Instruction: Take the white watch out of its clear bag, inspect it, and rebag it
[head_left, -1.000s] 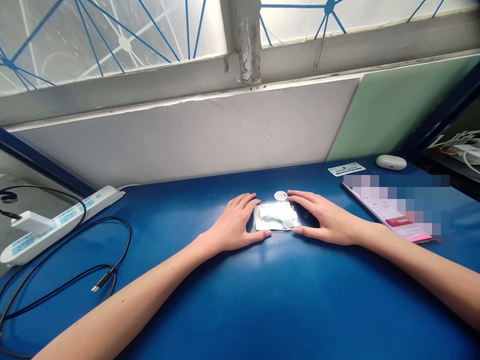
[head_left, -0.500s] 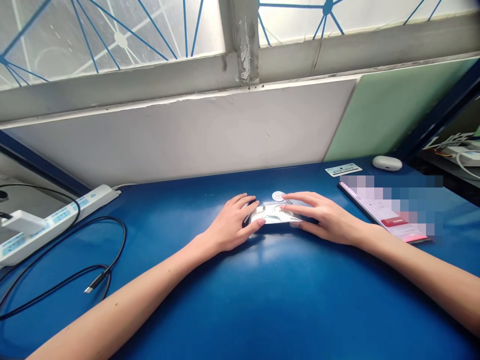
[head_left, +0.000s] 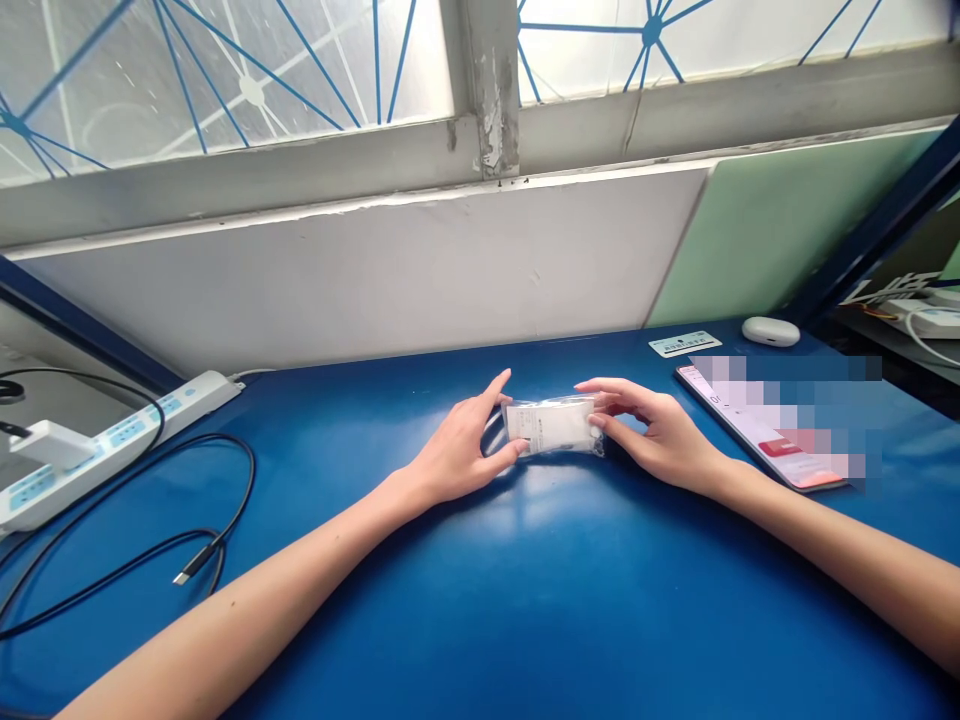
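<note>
A small clear plastic packet (head_left: pixel 559 425) with a white, printed insert is between my hands, above the blue table (head_left: pixel 517 600). My left hand (head_left: pixel 461 445) grips its left end, the thumb on the near face and the index finger raised. At the other end, my right hand (head_left: pixel 656 435) pinches the packet, its thumb in front and fingers behind. The packet's far side and some of the fingertips behind it are hidden.
At right lie a phone (head_left: pixel 765 430) with a lit screen, a printed card (head_left: pixel 685 344) and a white earbud case (head_left: pixel 770 331). A power strip (head_left: pixel 120 440) and a black cable (head_left: pixel 247 490) occupy the left. A pale panel (head_left: pixel 375 280) borders the table's back.
The packet was flat on the table and has been tipped up to face me. My right hand's fingers have curled behind it. The round white sticker beside it no longer shows there.
</note>
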